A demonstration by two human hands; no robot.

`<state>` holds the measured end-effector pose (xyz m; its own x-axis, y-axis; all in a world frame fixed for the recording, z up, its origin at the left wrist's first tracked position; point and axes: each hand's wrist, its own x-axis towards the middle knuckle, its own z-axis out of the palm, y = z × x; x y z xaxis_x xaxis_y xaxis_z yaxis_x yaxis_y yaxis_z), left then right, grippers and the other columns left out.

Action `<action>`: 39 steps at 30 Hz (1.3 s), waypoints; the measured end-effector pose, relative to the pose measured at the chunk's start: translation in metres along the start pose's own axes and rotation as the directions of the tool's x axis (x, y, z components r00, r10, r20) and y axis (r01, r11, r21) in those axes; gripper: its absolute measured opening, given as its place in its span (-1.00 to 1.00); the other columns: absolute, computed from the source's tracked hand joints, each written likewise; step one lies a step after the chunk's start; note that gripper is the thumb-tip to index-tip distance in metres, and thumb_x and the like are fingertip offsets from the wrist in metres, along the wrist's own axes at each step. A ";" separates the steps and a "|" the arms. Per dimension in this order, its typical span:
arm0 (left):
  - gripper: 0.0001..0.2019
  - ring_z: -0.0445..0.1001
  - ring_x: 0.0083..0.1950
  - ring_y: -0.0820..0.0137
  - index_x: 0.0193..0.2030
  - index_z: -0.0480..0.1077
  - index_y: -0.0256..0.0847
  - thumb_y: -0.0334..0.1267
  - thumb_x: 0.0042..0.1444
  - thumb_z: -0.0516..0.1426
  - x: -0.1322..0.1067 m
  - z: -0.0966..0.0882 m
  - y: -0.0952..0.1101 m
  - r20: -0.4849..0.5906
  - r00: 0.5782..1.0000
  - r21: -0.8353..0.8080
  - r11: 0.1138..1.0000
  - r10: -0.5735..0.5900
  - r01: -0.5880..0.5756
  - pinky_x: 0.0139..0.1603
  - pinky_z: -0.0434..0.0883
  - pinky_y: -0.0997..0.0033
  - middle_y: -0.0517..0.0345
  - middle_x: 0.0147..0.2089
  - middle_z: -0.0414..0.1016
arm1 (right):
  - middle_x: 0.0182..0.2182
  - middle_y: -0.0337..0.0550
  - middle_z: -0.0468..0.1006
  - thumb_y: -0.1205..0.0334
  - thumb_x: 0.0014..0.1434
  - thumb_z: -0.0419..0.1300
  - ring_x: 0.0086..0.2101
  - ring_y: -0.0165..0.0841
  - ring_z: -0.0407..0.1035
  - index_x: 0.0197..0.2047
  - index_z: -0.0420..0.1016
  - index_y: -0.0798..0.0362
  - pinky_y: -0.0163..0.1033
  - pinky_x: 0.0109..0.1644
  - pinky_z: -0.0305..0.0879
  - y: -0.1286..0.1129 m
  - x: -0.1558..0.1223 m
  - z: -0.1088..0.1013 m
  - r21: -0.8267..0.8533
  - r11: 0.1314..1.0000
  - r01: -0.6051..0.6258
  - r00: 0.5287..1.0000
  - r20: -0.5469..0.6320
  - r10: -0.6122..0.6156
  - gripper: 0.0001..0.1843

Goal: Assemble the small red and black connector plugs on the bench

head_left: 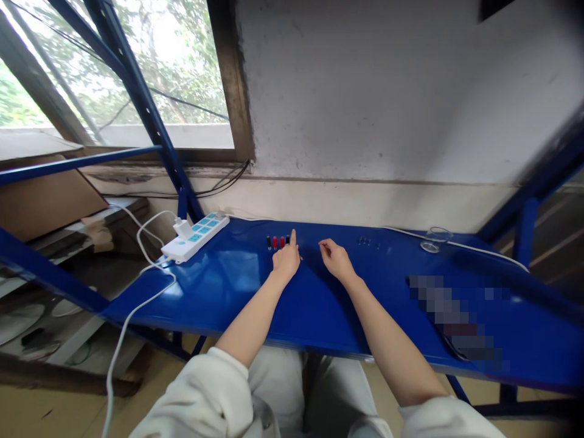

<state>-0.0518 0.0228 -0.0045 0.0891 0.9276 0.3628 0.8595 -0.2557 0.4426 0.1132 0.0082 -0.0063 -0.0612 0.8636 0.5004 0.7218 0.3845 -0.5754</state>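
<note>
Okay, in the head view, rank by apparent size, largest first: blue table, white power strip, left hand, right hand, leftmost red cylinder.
Blue table
White power strip
Left hand and right hand, too alike to rank
Leftmost red cylinder

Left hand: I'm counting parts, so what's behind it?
Beyond the left hand, two red pieces and two black pieces show; whatever it covers cannot be seen.
</note>
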 end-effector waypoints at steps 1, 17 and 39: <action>-0.54 0.48 -0.30 0.24 0.21 0.08 -0.22 -0.28 0.14 -0.06 0.001 0.000 -0.001 -0.019 1.000 -0.014 1.000 0.004 -0.004 -0.24 0.33 0.34 -0.13 -0.23 0.46 | -0.49 -0.14 0.47 0.19 0.15 -0.08 -0.52 -0.37 0.33 -0.18 0.38 0.05 -0.32 -0.41 0.17 0.000 0.000 0.000 0.001 1.000 0.000 1.000 0.000 0.000 -0.72; -0.73 0.34 -0.65 0.61 -0.11 0.24 -0.29 -0.16 0.13 0.00 -0.011 -0.002 0.011 0.110 0.991 -0.888 0.456 0.079 0.062 -0.57 0.32 0.56 -0.03 -0.20 0.48 | -0.66 -0.23 0.35 -0.18 0.17 -0.26 -0.61 -0.43 0.24 -0.54 0.24 0.03 -0.32 -0.46 0.18 -0.015 -0.002 -0.001 0.309 0.928 -0.207 0.977 0.112 0.181 -0.46; -0.66 0.30 -0.70 0.61 -0.31 0.25 -0.29 0.01 0.11 -0.03 -0.013 -0.007 0.010 0.085 0.996 -0.859 0.507 0.010 0.069 -0.63 0.25 0.58 0.14 -0.43 0.47 | -0.63 -0.31 0.32 -0.13 0.10 -0.04 -0.67 -0.51 0.16 -0.44 0.23 0.04 -0.35 -0.57 0.13 -0.016 0.002 -0.002 0.512 0.841 -0.175 0.979 0.178 0.095 -0.61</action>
<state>-0.0481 0.0066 0.0013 0.1400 0.9449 0.2958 0.0092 -0.2999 0.9539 0.1029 0.0029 0.0053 -0.1135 0.9405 0.3203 0.2648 0.3393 -0.9026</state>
